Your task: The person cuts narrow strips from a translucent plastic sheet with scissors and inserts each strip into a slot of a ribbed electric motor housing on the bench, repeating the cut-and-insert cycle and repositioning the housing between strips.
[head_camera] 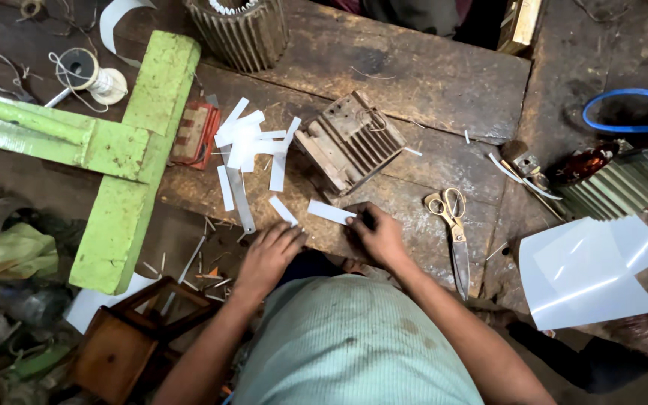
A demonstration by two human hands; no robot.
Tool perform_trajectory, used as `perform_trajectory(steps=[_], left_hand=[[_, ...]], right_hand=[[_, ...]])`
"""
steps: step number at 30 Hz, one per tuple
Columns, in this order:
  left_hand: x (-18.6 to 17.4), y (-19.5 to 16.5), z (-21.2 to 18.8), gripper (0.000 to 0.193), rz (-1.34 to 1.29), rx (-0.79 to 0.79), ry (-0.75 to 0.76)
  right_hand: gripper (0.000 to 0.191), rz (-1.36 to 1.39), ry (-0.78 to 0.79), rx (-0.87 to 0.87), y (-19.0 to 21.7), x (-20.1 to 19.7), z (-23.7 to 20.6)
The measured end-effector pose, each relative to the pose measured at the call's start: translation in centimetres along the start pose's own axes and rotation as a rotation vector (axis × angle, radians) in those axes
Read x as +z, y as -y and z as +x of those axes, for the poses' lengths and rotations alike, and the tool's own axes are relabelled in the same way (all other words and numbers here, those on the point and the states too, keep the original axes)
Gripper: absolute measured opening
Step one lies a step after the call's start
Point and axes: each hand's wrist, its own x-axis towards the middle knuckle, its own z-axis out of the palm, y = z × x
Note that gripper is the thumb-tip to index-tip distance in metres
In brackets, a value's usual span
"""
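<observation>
kneeling at a worn wooden counter [414,75], a person works with both bare hands. the right hand [378,236] pinches the end of a short white paper strip [331,212] lying flat near the counter's front edge. the left hand [268,255] rests on the edge, fingers loosely spread, just below a second white strip [283,211]. more cut white strips [245,142] lie heaped beyond, beside a ribbed grey metal motor housing [349,141]. brass-handled scissors [451,225] lie to the right, near clear plastic sheets [590,274].

Bare board lies between the finned metal block [350,142] and the scissors [451,217] to its right; left of the block, scattered white strips [245,142] crowd the surface.
</observation>
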Motion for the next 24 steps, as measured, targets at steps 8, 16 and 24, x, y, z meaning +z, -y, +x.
perform_trajectory(steps=[8,16,24], left_hand=[[-4.6,0.0,1.4,0.035,-0.213,0.023,-0.275],[-10.7,-3.3,6.2,0.02,-0.703,0.347,-0.157],[-12.1,-2.4,8.5,0.019,-0.994,0.259,0.079]], right_hand=[[0.029,-0.376,-0.15,-0.343,5.5,-0.7,-3.2],[0.025,0.391,0.056,0.035,11.8,-2.6,-5.9],[0.029,0.541,-0.205,0.094,14.3,-3.6,-8.5]])
